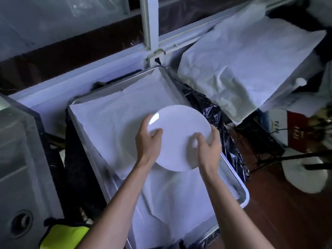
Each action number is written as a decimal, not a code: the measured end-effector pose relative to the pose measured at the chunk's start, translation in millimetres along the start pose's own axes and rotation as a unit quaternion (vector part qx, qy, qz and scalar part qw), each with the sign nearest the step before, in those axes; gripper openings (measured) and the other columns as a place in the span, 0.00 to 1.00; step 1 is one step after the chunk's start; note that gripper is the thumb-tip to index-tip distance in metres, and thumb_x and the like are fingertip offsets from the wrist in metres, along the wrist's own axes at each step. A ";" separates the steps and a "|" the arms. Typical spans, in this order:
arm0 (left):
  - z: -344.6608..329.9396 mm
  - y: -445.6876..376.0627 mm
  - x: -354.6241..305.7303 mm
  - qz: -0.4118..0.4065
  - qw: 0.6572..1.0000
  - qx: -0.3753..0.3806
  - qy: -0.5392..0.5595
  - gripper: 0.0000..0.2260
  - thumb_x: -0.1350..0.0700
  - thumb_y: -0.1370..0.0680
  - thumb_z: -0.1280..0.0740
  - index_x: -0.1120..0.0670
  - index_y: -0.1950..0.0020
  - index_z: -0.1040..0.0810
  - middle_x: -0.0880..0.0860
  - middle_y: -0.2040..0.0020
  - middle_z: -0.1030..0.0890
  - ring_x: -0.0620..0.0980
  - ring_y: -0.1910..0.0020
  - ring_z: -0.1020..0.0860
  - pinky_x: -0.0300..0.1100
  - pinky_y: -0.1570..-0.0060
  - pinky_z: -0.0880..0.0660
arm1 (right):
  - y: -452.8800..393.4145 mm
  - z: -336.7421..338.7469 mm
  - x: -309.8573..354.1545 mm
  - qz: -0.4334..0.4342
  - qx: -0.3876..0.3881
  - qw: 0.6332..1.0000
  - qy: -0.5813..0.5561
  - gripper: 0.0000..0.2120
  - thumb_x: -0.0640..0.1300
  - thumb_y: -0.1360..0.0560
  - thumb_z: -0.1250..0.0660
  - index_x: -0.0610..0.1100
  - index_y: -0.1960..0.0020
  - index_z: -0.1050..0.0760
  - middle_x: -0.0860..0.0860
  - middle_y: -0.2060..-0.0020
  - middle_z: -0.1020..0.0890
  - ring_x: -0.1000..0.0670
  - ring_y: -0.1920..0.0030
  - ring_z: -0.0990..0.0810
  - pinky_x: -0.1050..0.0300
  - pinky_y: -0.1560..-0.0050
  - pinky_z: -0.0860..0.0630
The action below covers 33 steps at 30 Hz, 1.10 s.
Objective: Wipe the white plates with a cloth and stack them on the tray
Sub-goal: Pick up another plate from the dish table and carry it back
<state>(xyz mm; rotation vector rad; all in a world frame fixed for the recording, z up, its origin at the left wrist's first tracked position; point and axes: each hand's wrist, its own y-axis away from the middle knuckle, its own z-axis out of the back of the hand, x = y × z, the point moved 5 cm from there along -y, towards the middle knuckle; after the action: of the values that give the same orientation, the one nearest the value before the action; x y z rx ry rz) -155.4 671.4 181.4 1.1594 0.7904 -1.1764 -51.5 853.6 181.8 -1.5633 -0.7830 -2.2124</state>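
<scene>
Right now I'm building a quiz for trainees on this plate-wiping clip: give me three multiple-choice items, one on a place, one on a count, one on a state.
1. Where is the white plate?
A. Held over the cloth-lined tray
B. On the wooden floor
C. Inside the black bag

2. How many hands hold the plate?
A. None
B. One
C. Two

3. How does the plate sit?
A. Broken in pieces
B. Whole, gripped at opposite edges
C. Wrapped in yellow fabric

Answers:
1 A, the tray's white cloth shows all round beneath it.
2 C, the left hand and the right hand both grip it.
3 B, thumbs lie on its face and its outline is unbroken.
</scene>
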 end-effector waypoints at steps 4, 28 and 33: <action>-52.0 24.2 -8.0 -0.015 0.999 0.049 -0.019 0.23 0.58 0.24 0.32 0.44 0.29 0.25 0.34 0.39 0.24 0.33 0.41 0.27 0.35 0.41 0.31 | 3.6 61.9 -6.8 -0.004 -0.065 0.998 -0.001 0.19 0.48 0.27 0.33 0.60 0.37 0.28 0.75 0.53 0.22 0.74 0.50 0.26 0.77 0.55 0.32; -361.8 524.7 -2.4 -0.200 0.859 0.447 -0.147 0.21 0.58 0.26 0.39 0.37 0.38 0.25 0.29 0.44 0.22 0.32 0.43 0.25 0.33 0.48 0.29 | 231.7 591.2 -172.5 -0.091 -0.441 0.886 -0.111 0.19 0.42 0.25 0.37 0.62 0.41 0.26 0.63 0.50 0.19 0.64 0.49 0.22 0.62 0.52 0.26; -397.2 648.2 9.3 -0.235 0.810 0.514 -0.157 0.20 0.56 0.22 0.37 0.38 0.34 0.25 0.21 0.50 0.26 0.29 0.48 0.28 0.17 0.54 0.40 | 309.2 684.1 -212.6 -0.125 -0.504 0.844 -0.134 0.22 0.41 0.24 0.38 0.52 0.30 0.28 0.56 0.41 0.20 0.54 0.41 0.22 0.52 0.43 0.24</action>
<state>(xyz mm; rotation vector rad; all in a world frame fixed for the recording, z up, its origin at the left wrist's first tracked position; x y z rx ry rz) 509.5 1035.5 239.4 1.5900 0.1072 -2.3024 712.0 1006.0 231.5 -2.3537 0.2659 -2.8395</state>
